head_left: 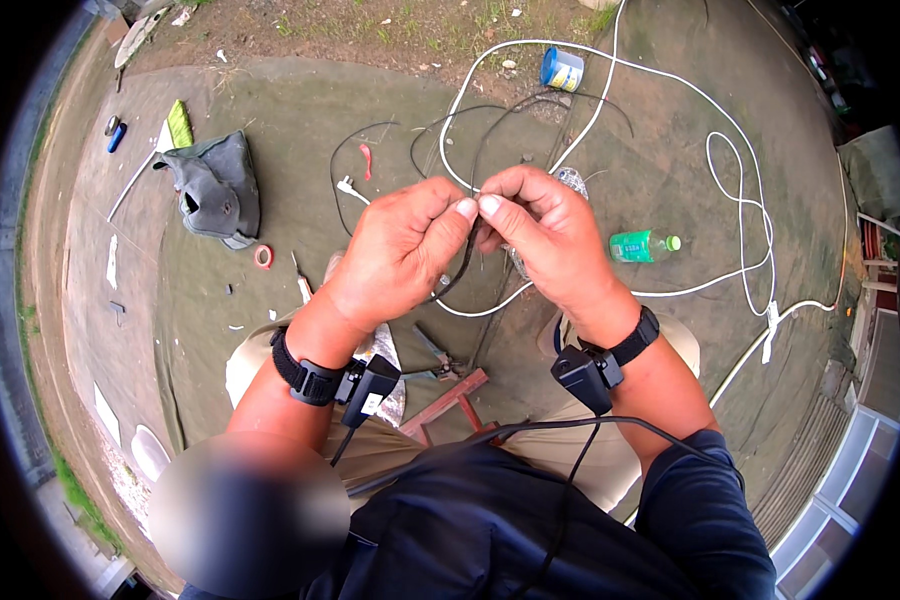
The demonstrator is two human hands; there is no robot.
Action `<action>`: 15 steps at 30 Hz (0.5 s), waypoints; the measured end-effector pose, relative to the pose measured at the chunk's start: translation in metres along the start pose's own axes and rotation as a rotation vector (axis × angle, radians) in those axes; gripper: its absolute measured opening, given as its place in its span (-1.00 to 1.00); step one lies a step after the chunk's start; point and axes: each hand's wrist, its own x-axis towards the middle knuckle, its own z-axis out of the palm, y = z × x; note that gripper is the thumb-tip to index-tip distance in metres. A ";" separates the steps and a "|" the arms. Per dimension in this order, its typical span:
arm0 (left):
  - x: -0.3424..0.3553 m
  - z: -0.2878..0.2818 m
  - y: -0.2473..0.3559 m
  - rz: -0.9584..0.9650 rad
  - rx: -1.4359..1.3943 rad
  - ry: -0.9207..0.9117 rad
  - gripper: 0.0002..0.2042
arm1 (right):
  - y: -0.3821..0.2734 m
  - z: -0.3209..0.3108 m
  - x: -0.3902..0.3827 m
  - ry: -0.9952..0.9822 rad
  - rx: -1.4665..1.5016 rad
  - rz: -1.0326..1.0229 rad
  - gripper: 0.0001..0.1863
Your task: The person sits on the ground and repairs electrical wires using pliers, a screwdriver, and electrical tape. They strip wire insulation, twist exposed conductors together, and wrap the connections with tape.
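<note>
My left hand [395, 245] and my right hand [555, 240] meet at the middle of the view, thumbs and forefingers pinched together. Between the fingertips runs a thin black cable [464, 262], both hands closed on it. Its lower part hangs below the fingers, and thin dark strands run over the ground beyond them. Exactly what the fingertips grip is partly hidden by the thumbs. A white cable [670, 292] loops widely around and behind the hands. Left of my left hand lies a white plug [347, 187].
A grey bag [228, 190] and a red tape roll [263, 256] lie left on the ground sheet. Pliers [433, 348] and a red metal frame [448, 402] are by my legs. To the right lies a green bottle [635, 246]; farther off, a blue-lidded can [562, 70].
</note>
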 end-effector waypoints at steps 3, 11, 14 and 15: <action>0.000 0.005 0.001 0.042 0.067 0.064 -0.85 | -0.001 0.004 0.001 0.039 0.115 0.016 -0.86; 0.005 0.002 0.004 0.078 0.185 0.076 -0.87 | 0.000 0.004 0.001 0.033 0.040 -0.024 -0.87; 0.006 -0.003 0.004 0.078 0.225 0.022 -0.88 | -0.001 0.004 0.000 0.014 -0.046 -0.039 -0.88; 0.006 -0.004 0.004 0.102 0.253 0.018 -0.88 | -0.002 0.003 0.000 0.012 -0.049 -0.039 -0.88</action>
